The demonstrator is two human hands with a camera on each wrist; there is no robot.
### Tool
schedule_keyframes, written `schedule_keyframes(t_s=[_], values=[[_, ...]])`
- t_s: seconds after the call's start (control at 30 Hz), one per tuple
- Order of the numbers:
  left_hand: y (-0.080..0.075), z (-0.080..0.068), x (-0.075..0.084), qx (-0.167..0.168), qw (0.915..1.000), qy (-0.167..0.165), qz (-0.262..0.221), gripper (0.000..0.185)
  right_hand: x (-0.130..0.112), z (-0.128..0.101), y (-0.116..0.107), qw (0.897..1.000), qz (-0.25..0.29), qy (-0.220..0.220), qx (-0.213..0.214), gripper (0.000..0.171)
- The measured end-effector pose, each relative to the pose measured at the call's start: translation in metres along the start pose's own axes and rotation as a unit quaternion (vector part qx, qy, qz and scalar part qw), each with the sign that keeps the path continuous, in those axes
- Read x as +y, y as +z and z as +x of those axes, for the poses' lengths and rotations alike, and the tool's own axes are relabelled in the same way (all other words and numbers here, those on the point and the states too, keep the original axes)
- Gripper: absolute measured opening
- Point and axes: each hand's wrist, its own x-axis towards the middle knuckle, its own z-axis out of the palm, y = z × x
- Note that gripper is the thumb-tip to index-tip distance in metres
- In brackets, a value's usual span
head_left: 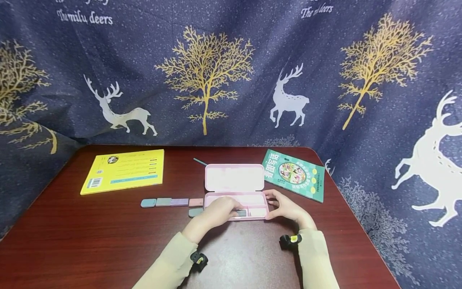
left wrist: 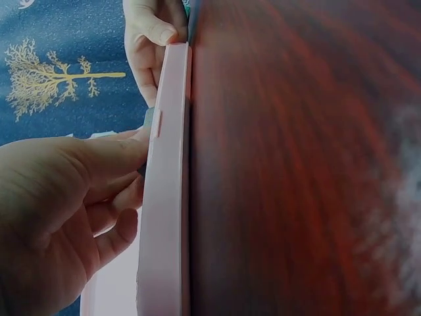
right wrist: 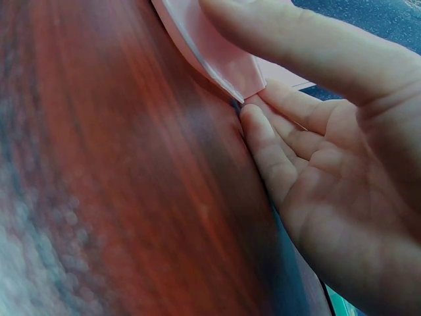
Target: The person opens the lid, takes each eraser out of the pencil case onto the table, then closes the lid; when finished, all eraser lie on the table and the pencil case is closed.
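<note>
An open pink pencil case (head_left: pixel 234 199) lies mid-table with its lid (head_left: pixel 234 177) raised at the back. My left hand (head_left: pixel 231 210) reaches into the case's front compartment and pinches a grey eraser (head_left: pixel 242 213). The left wrist view shows that left hand (left wrist: pixel 131 158) at the case's front wall (left wrist: pixel 168 197), with the grey eraser (left wrist: pixel 148 118) just past the thumb. My right hand (head_left: pixel 272 205) holds the case's right end. In the right wrist view the right hand (right wrist: pixel 253 99) pinches the pink case's corner (right wrist: pixel 217 59), thumb on top and fingers at the side.
A row of pastel erasers (head_left: pixel 169 202) lies left of the case, with a teal eraser (head_left: pixel 195 212) beside its front corner. A yellow book (head_left: pixel 124 170) lies back left, a green book (head_left: pixel 294 174) back right. A thin pen (head_left: pixel 199 161) sits behind the lid. Dark patterned cloth surrounds the table (head_left: pixel 90 241).
</note>
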Motion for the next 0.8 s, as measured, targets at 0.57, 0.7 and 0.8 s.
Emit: schedule_keyframes(t_s=[0.57,0.7,0.8], values=[[-0.0017,-0.0009,0.0024,0.001,0.9998,-0.017,-0.013,0.018,-0.0019,-0.0018,0.0003,1.0,-0.009,0.004,0.004,0.081],[-0.0015,-0.0015,0.0027,0.003,0.9996,-0.019,-0.019,0.018,-0.0018,-0.0019,0.0002,1.0,-0.01,0.003,0.003,0.081],[-0.002,-0.0024,0.0032,0.004,0.9996,-0.021,-0.019,0.018,-0.0014,-0.0017,0.0002,1.0,-0.007,0.004,0.003,0.081]])
